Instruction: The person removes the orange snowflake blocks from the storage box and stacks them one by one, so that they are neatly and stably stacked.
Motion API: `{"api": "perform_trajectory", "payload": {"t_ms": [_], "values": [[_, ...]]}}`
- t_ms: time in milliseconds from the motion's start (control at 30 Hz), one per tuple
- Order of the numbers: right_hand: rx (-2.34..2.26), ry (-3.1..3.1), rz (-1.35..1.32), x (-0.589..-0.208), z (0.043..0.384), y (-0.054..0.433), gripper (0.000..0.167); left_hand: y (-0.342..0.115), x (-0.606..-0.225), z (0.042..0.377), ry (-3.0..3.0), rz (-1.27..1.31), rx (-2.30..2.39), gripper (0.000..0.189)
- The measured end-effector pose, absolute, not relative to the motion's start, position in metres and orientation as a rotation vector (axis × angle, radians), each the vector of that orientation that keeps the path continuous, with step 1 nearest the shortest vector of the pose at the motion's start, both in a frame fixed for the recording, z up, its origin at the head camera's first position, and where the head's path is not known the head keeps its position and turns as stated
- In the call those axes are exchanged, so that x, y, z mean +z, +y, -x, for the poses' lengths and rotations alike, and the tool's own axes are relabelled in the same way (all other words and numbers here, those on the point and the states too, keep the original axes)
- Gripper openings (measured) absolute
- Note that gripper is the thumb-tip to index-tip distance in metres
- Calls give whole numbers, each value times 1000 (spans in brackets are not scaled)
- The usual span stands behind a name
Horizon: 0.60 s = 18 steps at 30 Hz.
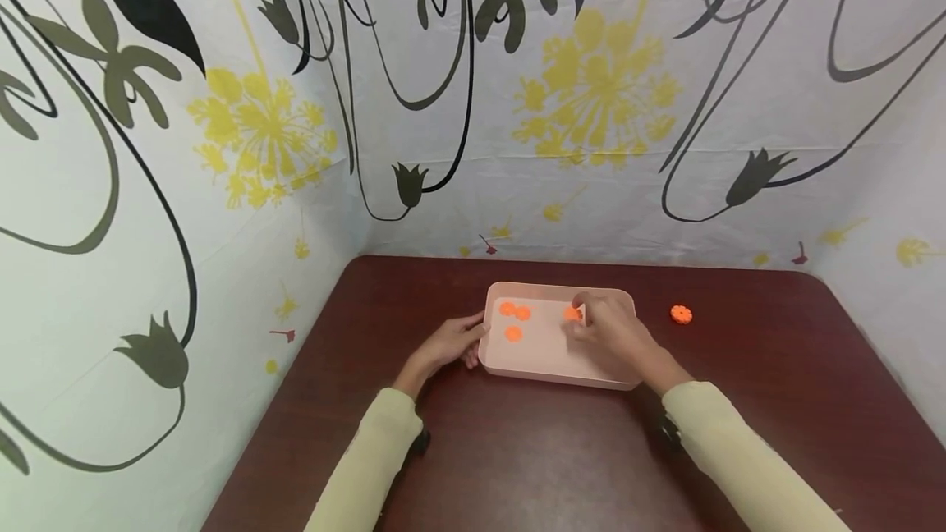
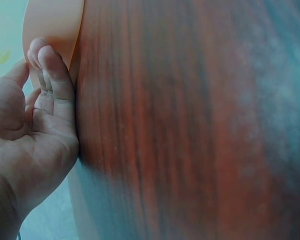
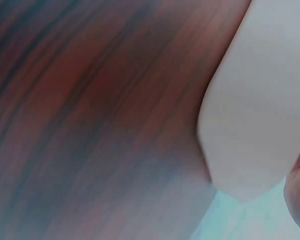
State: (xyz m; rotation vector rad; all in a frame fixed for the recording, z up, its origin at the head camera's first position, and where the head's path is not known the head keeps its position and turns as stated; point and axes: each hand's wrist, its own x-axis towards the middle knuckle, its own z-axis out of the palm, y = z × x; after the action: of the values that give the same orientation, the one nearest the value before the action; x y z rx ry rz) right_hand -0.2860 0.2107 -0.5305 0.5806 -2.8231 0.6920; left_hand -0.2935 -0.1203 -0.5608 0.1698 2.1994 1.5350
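A shallow pale-pink tray (image 1: 545, 350) lies on the table with several small flat orange discs (image 1: 513, 334) in its left part. At its left end my left hand (image 1: 451, 343) grips the rim, thumb on the edge; in the left wrist view the fingers of that left hand (image 2: 45, 105) bend up against the tray's end (image 2: 55, 22). Over the tray's right part, my right hand (image 1: 617, 331) pinches an orange disc (image 1: 572, 314) between thumb and fingers, which partly hide it. Only a sliver of the right hand (image 3: 297, 195) shows in the right wrist view, beside the tray (image 3: 255, 100).
An orange scalloped disc (image 1: 681, 315) lies on the dark red-brown table (image 1: 517, 458), to the right of the tray. White cloth (image 1: 458, 130) with a flower pattern hangs behind the table and along its left side.
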Motion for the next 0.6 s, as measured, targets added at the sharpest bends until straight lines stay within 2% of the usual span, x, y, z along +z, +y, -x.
{"api": "perform_trajectory", "payload": {"t_ms": [300,600], "values": [[736,-2808,-535,-523,271,244,36,-121,-563,293,2204,-165,1533,58],[583,-2784,-567,-521,259,270,37,-121,-561,294,2189,-165,1539,58]]}}
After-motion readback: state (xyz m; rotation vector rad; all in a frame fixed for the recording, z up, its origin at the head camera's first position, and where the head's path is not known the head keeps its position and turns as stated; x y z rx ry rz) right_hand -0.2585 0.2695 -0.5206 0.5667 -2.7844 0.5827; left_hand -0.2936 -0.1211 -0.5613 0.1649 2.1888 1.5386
